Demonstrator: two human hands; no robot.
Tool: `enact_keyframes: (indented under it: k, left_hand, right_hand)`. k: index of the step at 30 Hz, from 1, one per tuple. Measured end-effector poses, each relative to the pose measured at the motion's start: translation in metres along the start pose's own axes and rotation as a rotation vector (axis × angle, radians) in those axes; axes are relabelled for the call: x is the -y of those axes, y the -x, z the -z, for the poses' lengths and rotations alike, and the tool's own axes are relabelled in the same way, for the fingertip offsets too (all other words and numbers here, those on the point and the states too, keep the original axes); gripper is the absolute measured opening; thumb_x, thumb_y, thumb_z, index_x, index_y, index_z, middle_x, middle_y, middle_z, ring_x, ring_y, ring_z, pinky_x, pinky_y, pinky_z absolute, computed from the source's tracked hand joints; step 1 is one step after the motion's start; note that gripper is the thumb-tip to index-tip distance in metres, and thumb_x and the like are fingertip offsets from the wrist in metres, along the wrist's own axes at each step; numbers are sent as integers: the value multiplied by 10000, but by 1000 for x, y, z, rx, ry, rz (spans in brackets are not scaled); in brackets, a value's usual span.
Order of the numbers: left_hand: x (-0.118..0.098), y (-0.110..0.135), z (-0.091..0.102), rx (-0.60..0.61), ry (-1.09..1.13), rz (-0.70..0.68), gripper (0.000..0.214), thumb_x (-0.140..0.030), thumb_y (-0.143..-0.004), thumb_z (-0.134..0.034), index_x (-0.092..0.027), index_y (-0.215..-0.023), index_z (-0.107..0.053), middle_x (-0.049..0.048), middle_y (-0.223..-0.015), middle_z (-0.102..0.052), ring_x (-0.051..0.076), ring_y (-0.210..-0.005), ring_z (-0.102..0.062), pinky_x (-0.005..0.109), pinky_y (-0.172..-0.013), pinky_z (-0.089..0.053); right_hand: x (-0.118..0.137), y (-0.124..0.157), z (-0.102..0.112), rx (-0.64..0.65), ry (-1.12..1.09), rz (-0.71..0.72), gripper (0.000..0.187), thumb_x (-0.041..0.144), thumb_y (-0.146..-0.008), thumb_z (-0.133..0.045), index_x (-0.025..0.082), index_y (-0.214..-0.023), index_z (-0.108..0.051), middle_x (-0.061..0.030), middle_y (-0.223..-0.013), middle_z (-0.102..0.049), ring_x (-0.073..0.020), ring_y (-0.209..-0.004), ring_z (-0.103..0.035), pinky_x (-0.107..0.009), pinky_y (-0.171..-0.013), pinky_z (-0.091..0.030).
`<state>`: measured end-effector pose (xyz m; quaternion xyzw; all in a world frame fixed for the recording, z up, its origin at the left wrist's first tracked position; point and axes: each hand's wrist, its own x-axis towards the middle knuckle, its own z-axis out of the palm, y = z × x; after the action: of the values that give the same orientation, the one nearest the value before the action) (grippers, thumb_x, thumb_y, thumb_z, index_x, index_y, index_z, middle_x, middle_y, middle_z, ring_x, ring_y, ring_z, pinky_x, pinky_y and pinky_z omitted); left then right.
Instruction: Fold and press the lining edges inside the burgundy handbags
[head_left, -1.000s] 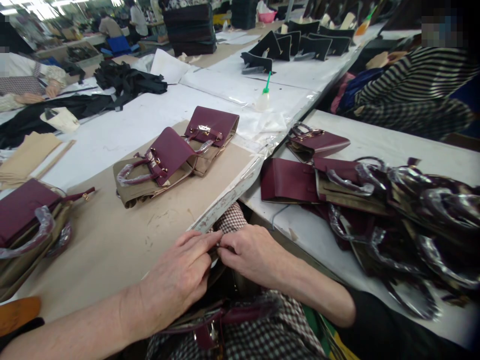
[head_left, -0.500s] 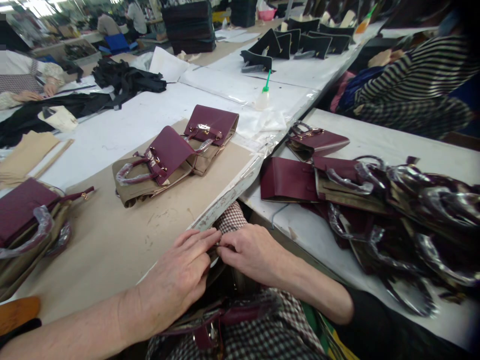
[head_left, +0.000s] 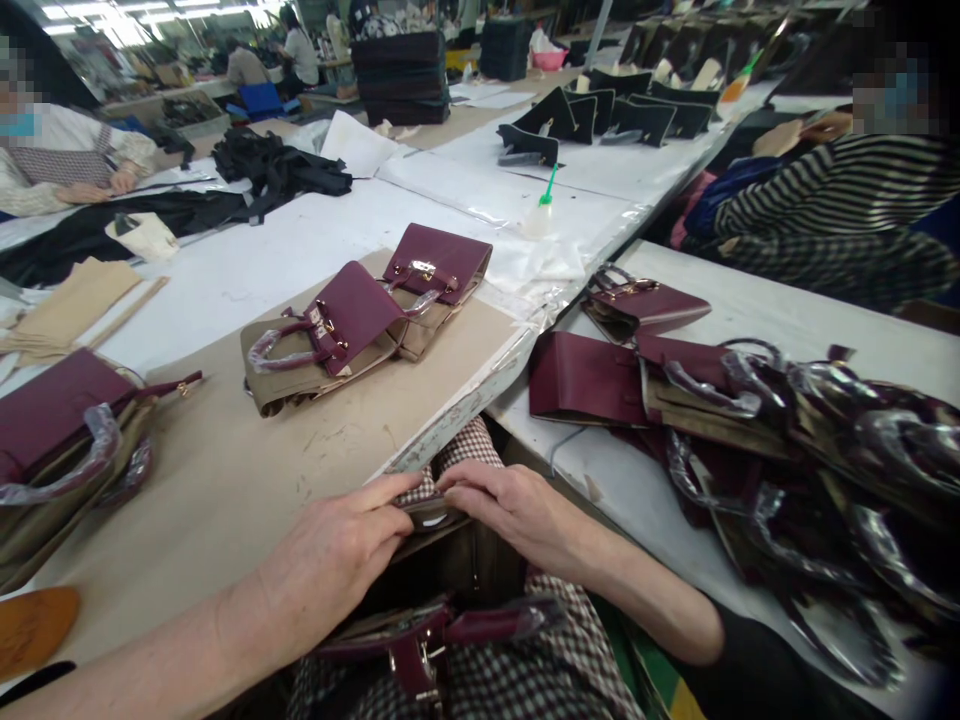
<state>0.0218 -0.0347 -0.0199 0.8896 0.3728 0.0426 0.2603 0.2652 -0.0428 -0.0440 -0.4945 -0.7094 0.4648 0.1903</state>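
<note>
A maroon handbag (head_left: 491, 628) with a dark olive inside rests on my lap, its mouth open towards me. My left hand (head_left: 349, 548) grips the left part of its far rim, fingers closed over the edge. On the right part of the same rim, my right hand (head_left: 517, 510) is closed with thumb and fingers pressed together. A small pale patch shows on the rim between the hands. The near side carries a plastic-wrapped handle and a strap with metal fittings. My fingers partly hide the far edge.
Two maroon handbags (head_left: 352, 315) lie on the brown-papered table (head_left: 247, 520), another (head_left: 60, 415) at the left. Several more handbags (head_left: 720, 390) are heaped on the right table. A green-tipped glue bottle (head_left: 544, 215) stands farther back. Co-workers sit at left and right (head_left: 817, 195).
My hands have moved apart along the rim, uncovering the pale patch and more of the bag's inside. The view has tilted up slightly.
</note>
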Motion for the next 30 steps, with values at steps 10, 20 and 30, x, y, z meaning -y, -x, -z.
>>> enact_keyframes:
  k: [10, 20, 30]
  left_hand:
    - [-3, -4, 14, 66, 81, 80, 319, -37, -893, -498, -249, -912, -736, -5, -1319, -625, 179, -984, -703, 320, -912, -564]
    - [4, -9, 25, 47, 195, 214, 167, -46, -747, -490, -207, -707, -505, 6, -934, -700, 181, -887, -653, 285, -784, -514]
    - [13, -11, 18, 21, 205, 260, 131, -149, -782, -544, -231, -796, -443, -17, -876, -663, 172, -772, -585, 275, -700, -440]
  right_hand:
    - [-9, 5, -4, -78, 179, 468, 98, 252, -974, -598, 209, -1047, -647, -66, -1206, -597, -189, -1099, -574, -337, -957, -497]
    - [-18, 9, -13, -156, 251, 455, 95, 231, -980, -578, 210, -980, -671, -71, -1182, -631, -196, -1063, -592, -365, -928, -523]
    - [-20, 13, -15, -178, 258, 461, 95, 194, -981, -558, 216, -988, -650, -72, -1233, -595, -204, -1096, -559, -376, -944, -502]
